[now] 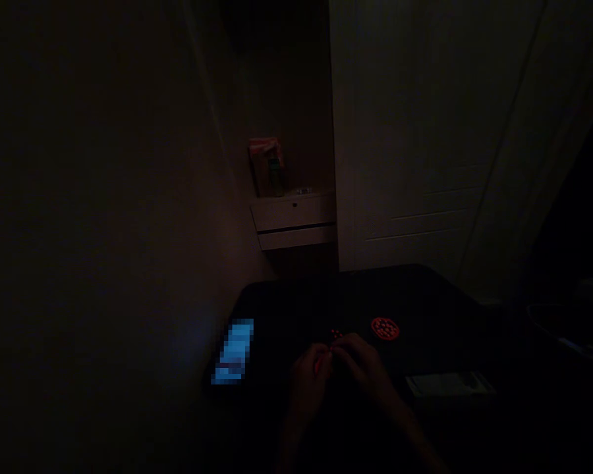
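Note:
The room is very dark. My left hand [310,376] and my right hand [363,365] meet over a dark table [425,296], fingertips pinched together around a small red thing [321,363] that I cannot make out. A few tiny red bits [335,334] lie just beyond the fingers. A round red dotted piece [385,328] rests on the table to the right of my hands.
A lit phone screen [234,352] glows blue at the table's left edge. A pale flat packet [449,384] lies at the right. Beyond stand a small white drawer unit [295,220] with a pink box [264,164] on it, and a white door [449,131].

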### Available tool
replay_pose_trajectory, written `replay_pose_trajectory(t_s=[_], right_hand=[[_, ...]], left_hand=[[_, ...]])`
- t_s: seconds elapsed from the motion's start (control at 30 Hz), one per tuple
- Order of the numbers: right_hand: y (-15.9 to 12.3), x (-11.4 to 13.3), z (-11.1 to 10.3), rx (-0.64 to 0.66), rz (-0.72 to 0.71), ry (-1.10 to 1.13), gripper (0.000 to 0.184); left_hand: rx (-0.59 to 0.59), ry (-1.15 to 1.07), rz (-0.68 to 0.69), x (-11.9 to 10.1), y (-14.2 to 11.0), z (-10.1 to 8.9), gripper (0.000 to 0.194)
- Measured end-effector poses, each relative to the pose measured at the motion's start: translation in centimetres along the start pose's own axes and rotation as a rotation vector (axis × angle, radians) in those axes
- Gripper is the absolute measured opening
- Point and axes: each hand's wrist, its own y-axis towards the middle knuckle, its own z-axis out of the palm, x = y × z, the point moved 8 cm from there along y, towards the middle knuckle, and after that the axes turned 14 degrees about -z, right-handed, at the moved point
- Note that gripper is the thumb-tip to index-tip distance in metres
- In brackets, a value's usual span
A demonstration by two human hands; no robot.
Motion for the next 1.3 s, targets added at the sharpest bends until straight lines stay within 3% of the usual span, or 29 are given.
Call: replay_pose_trajectory(t_s=[0.47, 0.77, 1.3], right_hand=[[0.2, 0.9, 0.2, 0.068, -0.077, 0.036, 0.022], [0.1, 0.7, 0.5, 0.1, -0.045, -0.071, 0.017], [0.0, 1.3, 0.6, 0.119, -0.121, -0.117, 0.019]], left_hand=[[0.023, -0.017, 0.038, -0.6, -0.2, -0.1, 0.032], [0.035, 0.017, 0.017, -0.4, 0.0, 0.0, 0.03], [0.014, -0.015, -0.004, 0.1, 0.2, -0.1, 0.032]])
